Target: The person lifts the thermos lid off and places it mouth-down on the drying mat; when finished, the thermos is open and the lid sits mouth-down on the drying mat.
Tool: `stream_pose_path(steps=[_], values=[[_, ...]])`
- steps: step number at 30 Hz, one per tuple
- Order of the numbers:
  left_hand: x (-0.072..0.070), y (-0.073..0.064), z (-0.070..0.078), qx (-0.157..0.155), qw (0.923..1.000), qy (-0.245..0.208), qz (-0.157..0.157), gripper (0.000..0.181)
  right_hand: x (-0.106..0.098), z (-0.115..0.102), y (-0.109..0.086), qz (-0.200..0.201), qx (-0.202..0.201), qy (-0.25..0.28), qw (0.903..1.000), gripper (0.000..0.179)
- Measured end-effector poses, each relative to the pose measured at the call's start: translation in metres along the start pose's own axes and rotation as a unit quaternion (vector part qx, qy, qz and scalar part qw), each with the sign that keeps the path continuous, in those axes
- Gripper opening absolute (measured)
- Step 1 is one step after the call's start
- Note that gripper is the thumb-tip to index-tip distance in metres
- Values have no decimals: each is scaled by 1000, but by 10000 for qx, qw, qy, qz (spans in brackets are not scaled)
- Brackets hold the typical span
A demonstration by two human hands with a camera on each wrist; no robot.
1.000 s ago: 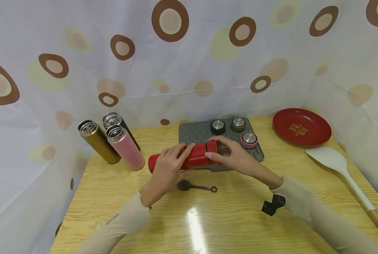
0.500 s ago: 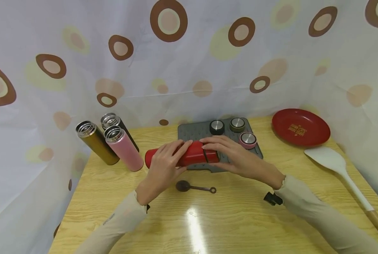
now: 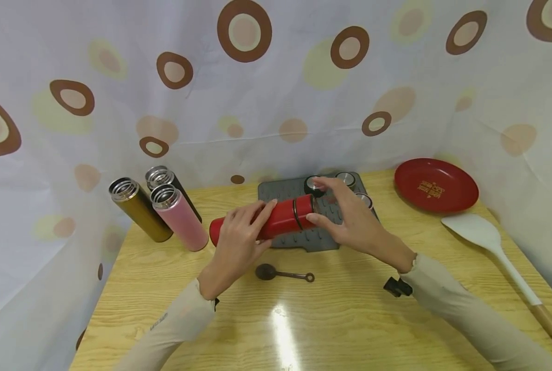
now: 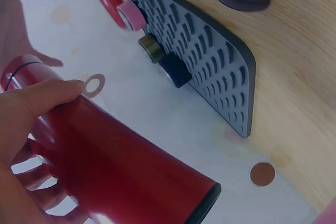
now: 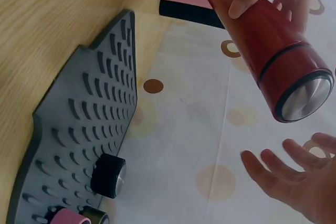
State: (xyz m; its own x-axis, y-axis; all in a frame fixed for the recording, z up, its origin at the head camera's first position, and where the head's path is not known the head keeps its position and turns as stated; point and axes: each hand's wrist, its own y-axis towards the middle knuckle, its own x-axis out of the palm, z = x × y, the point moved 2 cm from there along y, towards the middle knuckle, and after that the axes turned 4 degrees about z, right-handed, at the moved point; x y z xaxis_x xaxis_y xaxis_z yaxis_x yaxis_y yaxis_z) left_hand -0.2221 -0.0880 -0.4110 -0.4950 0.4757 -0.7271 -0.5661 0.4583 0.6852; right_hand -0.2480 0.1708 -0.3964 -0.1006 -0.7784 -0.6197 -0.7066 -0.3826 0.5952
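Observation:
My left hand (image 3: pixel 239 234) grips the body of a red thermos flask (image 3: pixel 281 218), which is held tilted above the table. Its red cap (image 5: pixel 298 85) sits on the flask, a dark ring at the seam and a silvery disc on the end. Beside the cap end is my right hand (image 3: pixel 360 221), fingers spread and slightly bent; in the right wrist view they stand apart from the cap. Below the flask lies a small dark spoon (image 3: pixel 285 273). A grey ridged mat (image 3: pixel 276 191) lies behind, with black, olive and pink lids on it, partly hidden by my right hand.
Lidless pink (image 3: pixel 183 219), gold (image 3: pixel 141 208) and black (image 3: pixel 187 198) flasks stand close together at the left. At the right are a red plate (image 3: pixel 435 185) and a white-bladed turner (image 3: pixel 489 247) with a wooden handle. A patterned curtain (image 3: pixel 257 103) closes off the back.
My right hand was around the cap end and has now come off it, its fingers spreading. The flask stays in my left hand, its cap end raised slightly since half a second ago.

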Motion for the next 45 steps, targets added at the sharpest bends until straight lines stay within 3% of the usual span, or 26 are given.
stream_pose_path(steps=[3,5,9,11,13,15,17,20,22,25,32,45], values=[[2,1,-1,206,9990,385,48,81,1,-1,0,-127,387,-106,9991,69],[3,2,-1,317,9978,582,71,82,3,0,0,-385,859,169,9954,66],[5,0,0,459,9954,810,222,78,9,1,-4,-905,1919,1274,9689,56],[7,-3,1,496,9947,841,318,75,12,1,-7,-990,1996,1626,9612,54],[8,-7,0,478,9947,830,363,74,14,0,-9,-1015,1468,1629,9704,54],[9,-10,-2,396,9959,735,354,74,14,-1,-9,-1048,469,1188,9863,59],[10,-12,-4,289,9971,615,338,76,14,-2,-8,-961,-663,464,9921,69],[9,-13,-7,196,9982,499,287,78,14,-2,-9,-889,-1788,-345,9793,75],[9,-13,-8,193,9982,496,261,78,15,-1,-9,-826,-2159,-705,9704,76],[8,-13,-7,162,9983,511,227,81,16,0,-10,-731,-2350,-983,9642,74],[9,-13,-4,-37,9987,481,173,83,17,6,-9,-539,-1957,-503,9779,80],[12,-18,-3,-296,9995,57,-66,83,8,7,-10,-620,-1888,-332,9795,82]])
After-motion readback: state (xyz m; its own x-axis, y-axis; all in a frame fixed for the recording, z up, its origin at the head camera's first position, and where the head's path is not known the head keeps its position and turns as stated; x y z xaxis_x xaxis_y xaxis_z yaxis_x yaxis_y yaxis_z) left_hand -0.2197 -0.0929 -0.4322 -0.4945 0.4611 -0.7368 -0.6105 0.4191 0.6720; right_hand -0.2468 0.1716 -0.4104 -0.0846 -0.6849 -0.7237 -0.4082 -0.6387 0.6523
